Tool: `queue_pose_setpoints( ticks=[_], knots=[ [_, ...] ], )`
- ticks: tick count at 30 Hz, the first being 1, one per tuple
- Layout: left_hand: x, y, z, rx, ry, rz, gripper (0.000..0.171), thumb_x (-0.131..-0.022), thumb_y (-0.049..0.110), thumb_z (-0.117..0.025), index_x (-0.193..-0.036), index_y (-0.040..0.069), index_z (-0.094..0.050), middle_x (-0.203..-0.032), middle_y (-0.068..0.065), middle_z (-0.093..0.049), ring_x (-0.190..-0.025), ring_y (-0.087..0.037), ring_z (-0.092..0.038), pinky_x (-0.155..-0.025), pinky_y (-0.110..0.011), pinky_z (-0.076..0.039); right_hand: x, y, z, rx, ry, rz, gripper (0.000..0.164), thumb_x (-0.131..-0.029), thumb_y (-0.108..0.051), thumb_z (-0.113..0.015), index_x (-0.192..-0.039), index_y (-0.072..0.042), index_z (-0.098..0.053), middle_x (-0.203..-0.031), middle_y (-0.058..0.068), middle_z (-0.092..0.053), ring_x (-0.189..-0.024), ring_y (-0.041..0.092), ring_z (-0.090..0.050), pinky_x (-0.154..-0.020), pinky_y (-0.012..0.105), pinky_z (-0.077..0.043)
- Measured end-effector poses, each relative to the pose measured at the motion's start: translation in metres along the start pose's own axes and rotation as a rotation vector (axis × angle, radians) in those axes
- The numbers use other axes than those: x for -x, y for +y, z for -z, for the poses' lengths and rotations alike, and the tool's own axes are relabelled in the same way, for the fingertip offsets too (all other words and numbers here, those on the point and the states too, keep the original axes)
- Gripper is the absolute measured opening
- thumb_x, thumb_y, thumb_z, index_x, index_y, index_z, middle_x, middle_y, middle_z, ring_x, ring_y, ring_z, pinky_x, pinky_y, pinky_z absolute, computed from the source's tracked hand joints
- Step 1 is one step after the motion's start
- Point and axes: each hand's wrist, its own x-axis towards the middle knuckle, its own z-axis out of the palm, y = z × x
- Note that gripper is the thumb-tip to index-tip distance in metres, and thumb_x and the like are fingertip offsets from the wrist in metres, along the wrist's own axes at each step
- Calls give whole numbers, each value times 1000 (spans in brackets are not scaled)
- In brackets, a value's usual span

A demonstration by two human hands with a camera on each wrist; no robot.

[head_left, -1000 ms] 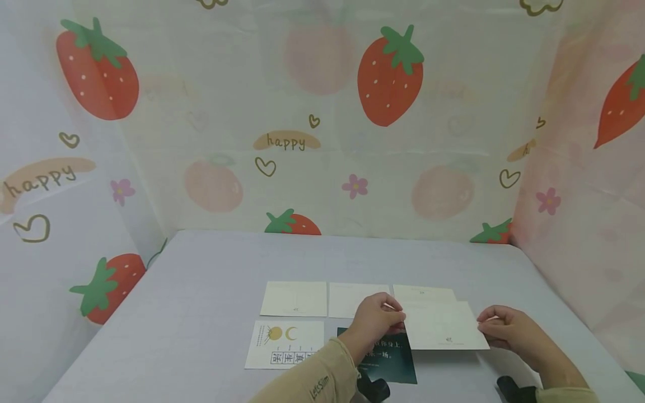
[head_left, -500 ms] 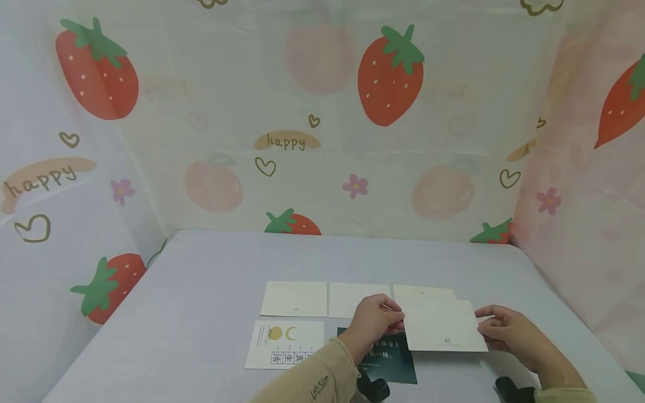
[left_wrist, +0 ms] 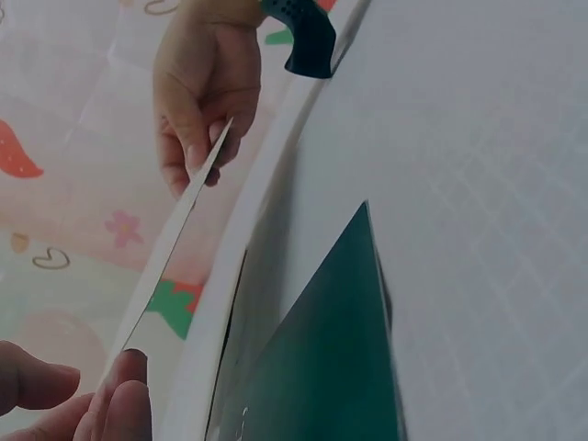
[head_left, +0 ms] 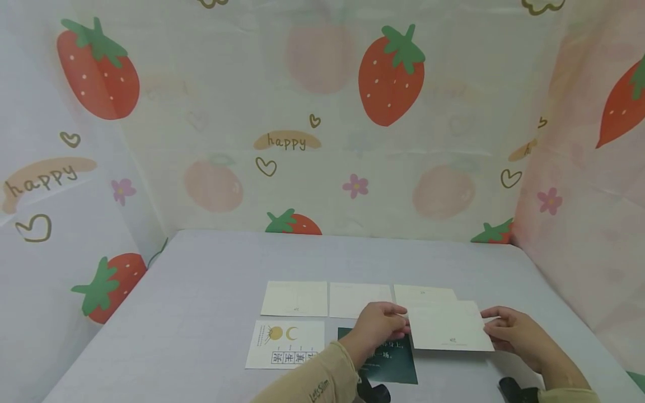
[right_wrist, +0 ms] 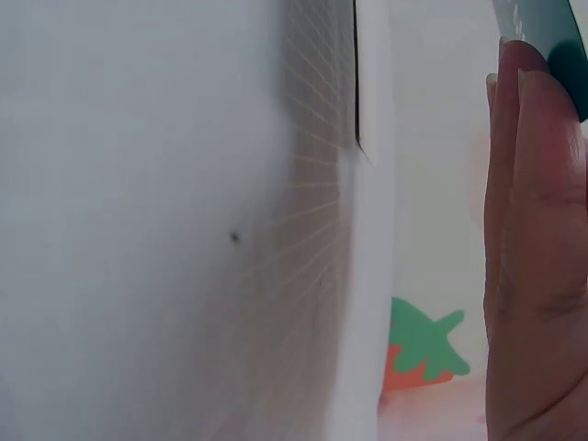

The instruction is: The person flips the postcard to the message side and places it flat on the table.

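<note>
A white postcard (head_left: 450, 326) with a small mark near its lower edge is held above the table, overlapping a cream card behind it. My left hand (head_left: 380, 329) holds its left edge at the fingertips. At the opposite edge, my right hand (head_left: 516, 336) pinches it between thumb and fingers. The left wrist view shows the postcard (left_wrist: 179, 220) nearly edge-on between both hands. Its teal underside (right_wrist: 549, 28) shows by the fingers (right_wrist: 542, 184) in the right wrist view. A dark green card (head_left: 390, 361) with white writing lies under my left wrist, partly hidden.
Along the back row lie a cream card (head_left: 294, 299), a white card (head_left: 355, 294) and another cream card (head_left: 424, 293). A card with a sun and moon (head_left: 282, 341) lies at front left. The white table (head_left: 201, 313) meets a strawberry-print curtain (head_left: 322, 190).
The held postcard tilted and shifted slightly left, then moved back right with my right hand. My left fingers now reach farther along its left edge.
</note>
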Motion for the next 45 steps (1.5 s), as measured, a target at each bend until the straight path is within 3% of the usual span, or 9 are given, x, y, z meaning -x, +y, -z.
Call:
queue_pose_setpoints(
  ticks=[12, 22, 36, 45],
  knots=[
    [4, 1, -7, -30, -30, 52, 17, -82, 2, -61, -99, 3, -67, -78, -4, -67, -71, -13, -65, -63, -24, -54, 3, 1, 6, 24, -5, -26, 43, -88, -9, -58, -124, 7, -42, -85, 6, -62, -77, 19, -59, -67, 34, -50],
    [2, -3, -8, 77, -48, 103, 15, -83, 1, -58, -94, 0, -67, -79, -9, -68, -72, -16, -67, -64, -24, -55, 7, 1, 8, 36, -19, -31, 45, -87, -10, -60, -123, 9, -42, -86, 6, -62, -77, 18, -59, -67, 34, -51],
    [4, -1, -10, 76, -50, 141, 17, -83, 3, -57, -96, 1, -67, -81, -9, -69, -72, -19, -68, -61, -23, -54, 9, 4, 10, 22, -33, -40, 41, -86, -9, -60, -120, 9, -44, -85, 5, -64, -77, 20, -62, -68, 36, -52],
    [7, 0, -9, 47, -43, 178, 16, -85, 12, -58, -93, 1, -66, -78, -10, -69, -69, -18, -68, -60, -21, -54, 7, 5, 6, 78, -24, -85, 19, -86, -4, -56, -102, 4, -50, -80, 5, -62, -72, 20, -59, -65, 37, -52]
  ],
)
